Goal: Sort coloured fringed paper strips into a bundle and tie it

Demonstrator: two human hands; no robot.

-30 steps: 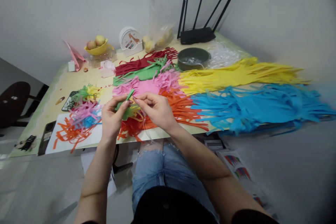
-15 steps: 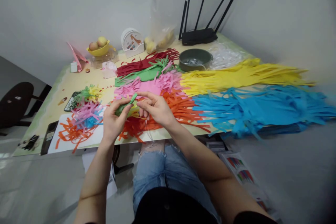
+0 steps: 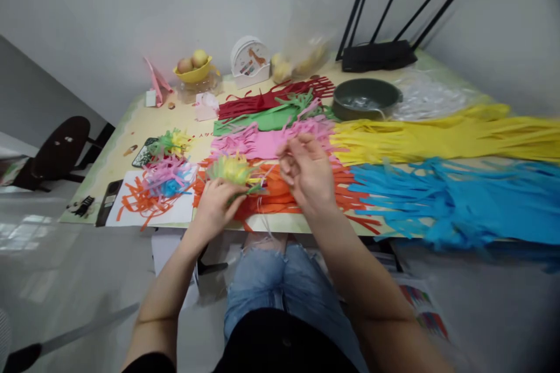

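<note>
My left hand (image 3: 217, 205) is closed on a tassel (image 3: 234, 170) of yellow and green fringe strips, its bound green end pointing right. A thin white string (image 3: 263, 218) hangs from that end over the front of the table. To the right, my right hand (image 3: 307, 172) is raised and slightly blurred, its fingers pinched together. A faint stretch of string runs from the tassel toward these fingers. Under both hands lies orange fringed material (image 3: 280, 186). Pink fringed material (image 3: 269, 144) is just behind it.
Finished-looking multicoloured tassels (image 3: 164, 178) lie on white paper (image 3: 126, 215) at left, beside a phone (image 3: 109, 201). Blue fringe (image 3: 472, 204) and yellow fringe (image 3: 437, 137) spread rightward. Behind stand a dark green bowl (image 3: 366, 99), a black router (image 3: 378, 56) and a yellow fruit bowl (image 3: 192, 76).
My right hand has moved away from the left, to the right and up. The left hand has turned, and the tassel's yellow-green fringe now shows above it. The view has shifted left.
</note>
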